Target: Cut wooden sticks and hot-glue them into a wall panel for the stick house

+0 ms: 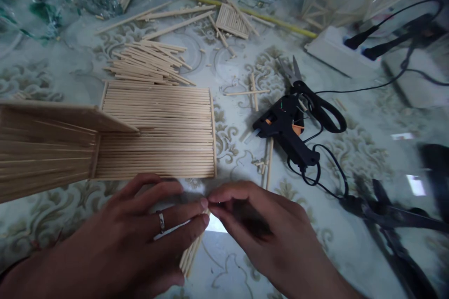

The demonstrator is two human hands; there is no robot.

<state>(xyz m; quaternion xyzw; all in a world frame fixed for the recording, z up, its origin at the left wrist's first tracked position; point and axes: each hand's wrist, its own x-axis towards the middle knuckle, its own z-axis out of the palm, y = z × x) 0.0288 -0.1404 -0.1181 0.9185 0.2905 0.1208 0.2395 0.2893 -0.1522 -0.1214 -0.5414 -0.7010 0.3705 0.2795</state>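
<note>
Several thin wooden sticks (pixel 191 258) lie side by side under my left hand (pixel 150 229), which wears a ring. Its fingers and thumb are closed about the sticks, and two fingertips press at their far end. At that same end, my right hand (pixel 259 229) pinches thumb and forefinger together; what is between them is too small to make out. Just beyond both hands sits a stick-built model (pixel 157 126), with a flat ribbed panel at right and upright walls at left. The fingers of my left hand are close to its near edge.
A black glue gun (pixel 284 126) and black scissors (pixel 315 103) lie to the right, with cables near a white power strip (pixel 343 51). Black pliers (pixel 393 215) are at far right. Loose sticks (pixel 147 63) and a small stick panel (pixel 233 21) lie behind the model.
</note>
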